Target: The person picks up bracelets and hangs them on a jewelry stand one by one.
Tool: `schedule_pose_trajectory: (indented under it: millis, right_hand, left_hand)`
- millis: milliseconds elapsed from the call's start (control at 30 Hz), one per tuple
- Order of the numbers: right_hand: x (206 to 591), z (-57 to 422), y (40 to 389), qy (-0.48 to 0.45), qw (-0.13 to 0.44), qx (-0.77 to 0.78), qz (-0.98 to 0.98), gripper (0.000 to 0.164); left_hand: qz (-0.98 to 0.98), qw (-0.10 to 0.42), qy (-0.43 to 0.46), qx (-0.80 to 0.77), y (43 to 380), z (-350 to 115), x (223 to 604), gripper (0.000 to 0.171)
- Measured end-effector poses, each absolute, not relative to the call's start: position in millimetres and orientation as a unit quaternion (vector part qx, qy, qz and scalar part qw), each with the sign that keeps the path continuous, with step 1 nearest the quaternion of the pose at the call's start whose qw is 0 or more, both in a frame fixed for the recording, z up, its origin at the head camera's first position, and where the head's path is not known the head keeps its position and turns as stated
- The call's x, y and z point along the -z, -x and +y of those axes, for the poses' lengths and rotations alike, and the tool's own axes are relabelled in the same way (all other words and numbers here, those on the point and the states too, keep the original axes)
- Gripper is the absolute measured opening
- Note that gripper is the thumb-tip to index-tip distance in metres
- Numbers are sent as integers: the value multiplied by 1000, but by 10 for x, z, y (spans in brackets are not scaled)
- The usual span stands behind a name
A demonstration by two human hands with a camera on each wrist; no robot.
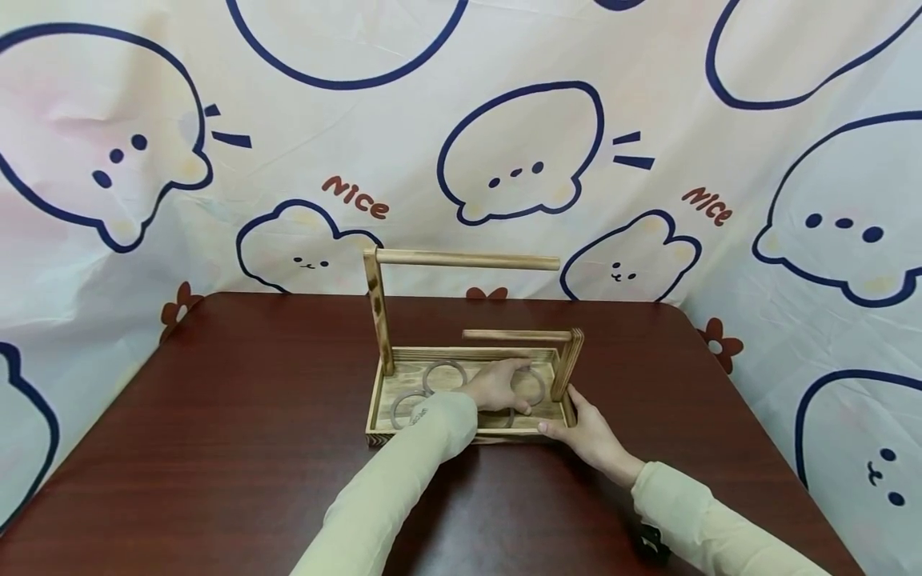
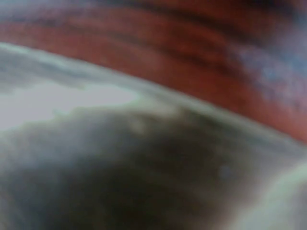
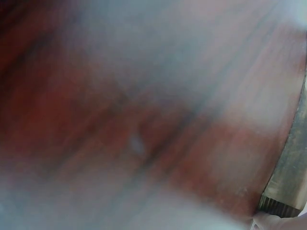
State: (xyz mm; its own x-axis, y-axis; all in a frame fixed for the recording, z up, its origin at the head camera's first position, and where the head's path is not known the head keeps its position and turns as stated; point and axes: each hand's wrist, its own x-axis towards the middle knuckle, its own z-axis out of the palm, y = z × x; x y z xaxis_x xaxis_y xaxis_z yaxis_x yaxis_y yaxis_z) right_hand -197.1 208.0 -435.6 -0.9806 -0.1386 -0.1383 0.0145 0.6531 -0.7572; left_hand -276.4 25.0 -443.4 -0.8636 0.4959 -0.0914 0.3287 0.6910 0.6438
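A wooden stand (image 1: 378, 416) sits on the table, made of a shallow tray with an upright post and horizontal bar at each side. My left hand (image 1: 497, 386) reaches over the tray from the front. Its thumb and a finger lie spread at opposite edges of a pale ring (image 1: 539, 388); whether they pinch it is unclear. Another ring (image 1: 444, 365) and a lower-left ring (image 1: 394, 410) lie in the tray, and part of one more shows below the hand. My right hand (image 1: 587, 432) grips the tray's front right corner, thumb in front, fingers along the side.
A taller bar (image 1: 468, 260) spans above the tray from the left post; the lower bar (image 1: 515, 335) runs leftward from the right post. Dark red-brown table (image 1: 216, 432) surrounds the stand. Behind it hangs a printed cloth (image 1: 403, 144). Both wrist views are heavily blurred.
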Motion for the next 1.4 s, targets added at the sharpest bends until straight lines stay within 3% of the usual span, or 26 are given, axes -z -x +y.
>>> schedule_pose_trajectory:
  millis: [567,1400]
  right_hand:
    - [4367,2081,1982,33,97,420,902,97]
    - [4326,2072,1991,33,90,402,911,94]
  left_hand:
    - [913,124,-210,-326,2770,248,4408,78]
    - [897,108,-184,-386,2705,77,4100,83]
